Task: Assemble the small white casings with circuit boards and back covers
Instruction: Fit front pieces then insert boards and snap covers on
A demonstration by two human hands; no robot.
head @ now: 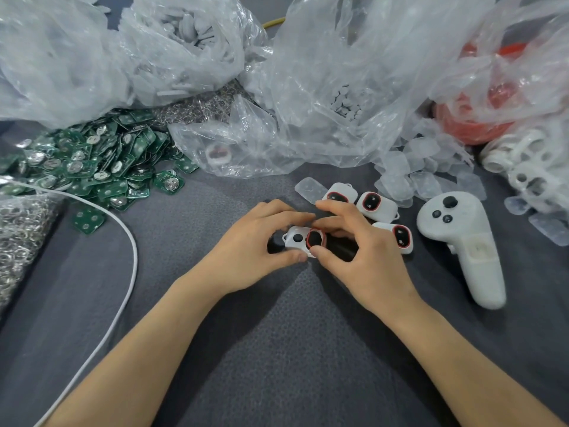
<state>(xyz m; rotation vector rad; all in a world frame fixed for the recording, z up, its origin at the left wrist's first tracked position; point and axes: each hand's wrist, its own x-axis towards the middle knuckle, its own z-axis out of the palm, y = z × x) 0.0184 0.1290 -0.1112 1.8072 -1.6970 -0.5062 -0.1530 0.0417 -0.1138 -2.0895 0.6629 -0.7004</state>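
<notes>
covering most of the view, a grey table [277,349] carries crumpled clear plastic bags [338,72] of white parts along its far side. a heap of green circuit boards [101,161] lies at the far left, with a white cable [134,254] curving past its near edge. a white game controller [462,241] rests at the right. the left hand [255,241] and the right hand [360,251] meet at the middle of the table, both with fingers curled round one small white casing [297,238], thumbs pressed at its near edge. its red-ringed black oval and small black button face up. three more casings [377,204] lie just beyond the right hand, and translucent back covers [425,177] are scattered behind them.
</notes>
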